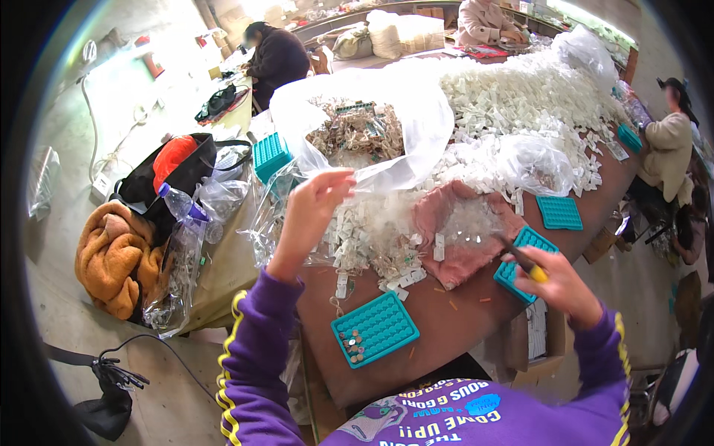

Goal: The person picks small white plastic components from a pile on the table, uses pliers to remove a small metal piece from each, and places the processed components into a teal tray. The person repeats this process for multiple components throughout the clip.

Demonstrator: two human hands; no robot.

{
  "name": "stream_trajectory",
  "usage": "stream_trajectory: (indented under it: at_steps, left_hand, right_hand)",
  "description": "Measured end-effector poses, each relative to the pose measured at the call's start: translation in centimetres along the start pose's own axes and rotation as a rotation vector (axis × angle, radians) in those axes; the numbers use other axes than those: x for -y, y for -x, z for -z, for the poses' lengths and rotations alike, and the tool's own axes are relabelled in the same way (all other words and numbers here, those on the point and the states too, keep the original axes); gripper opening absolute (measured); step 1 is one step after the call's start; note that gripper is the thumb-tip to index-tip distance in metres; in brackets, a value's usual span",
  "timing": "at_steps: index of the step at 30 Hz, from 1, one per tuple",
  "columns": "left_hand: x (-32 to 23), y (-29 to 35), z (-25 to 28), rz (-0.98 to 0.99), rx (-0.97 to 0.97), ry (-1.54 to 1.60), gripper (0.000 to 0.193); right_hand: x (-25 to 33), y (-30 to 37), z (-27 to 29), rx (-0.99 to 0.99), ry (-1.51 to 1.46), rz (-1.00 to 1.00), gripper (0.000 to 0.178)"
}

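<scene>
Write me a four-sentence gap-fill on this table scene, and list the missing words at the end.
1. The right hand grips a tool coloured black and ____.
2. The cloth lying on the table is ____ in colour.
3. In the teal tray nearest the person, the small round pieces sit at the ____-hand end.
4. Both of the person's sleeves are ____, with yellow stripes.

Missing words: yellow; pink; left; purple.

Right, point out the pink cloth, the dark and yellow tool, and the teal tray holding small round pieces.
Pink cloth (465, 269): head view, on its bare lower part.
Dark and yellow tool (526, 262): head view, on its dark middle.
Teal tray (385, 327): head view, on its unfilled cells.
</scene>
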State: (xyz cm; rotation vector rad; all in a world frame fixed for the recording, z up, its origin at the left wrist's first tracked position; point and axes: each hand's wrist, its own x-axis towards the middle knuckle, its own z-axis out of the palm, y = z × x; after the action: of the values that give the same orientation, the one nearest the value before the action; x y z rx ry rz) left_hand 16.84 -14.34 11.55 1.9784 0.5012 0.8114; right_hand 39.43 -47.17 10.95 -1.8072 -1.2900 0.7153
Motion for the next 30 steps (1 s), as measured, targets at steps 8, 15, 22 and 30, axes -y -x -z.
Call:
stream_trajectory:
  at_steps: [8, 15, 22, 30]
  left_hand:
    - [3.5, -17.9, -1.0, -0.204, 0.047, -0.831, 0.033]
    - [13.7, -28.6, -1.8, -0.260, 0.078, -1.206, 0.034]
    - [14.7, -29.7, 0.4, -0.155, 0.294, -1.106, 0.034]
    - [9.1, -25.8, 5.1, -0.576, 0.098, -0.735, 0.024]
  right_hand:
    - [-7.4, 11.6, 0.2, -0.763, -0.917, -0.110, 0.042]
    - [-11.2, 14.7, 2.2, -0.910, -0.884, -0.141, 0.049]
    - [-11.6, 12.8, 1.1, -0.982, -0.931, -0.178, 0.042]
    - [-11.9, 13.2, 1.1, -1.016, -0.893, -0.148, 0.042]
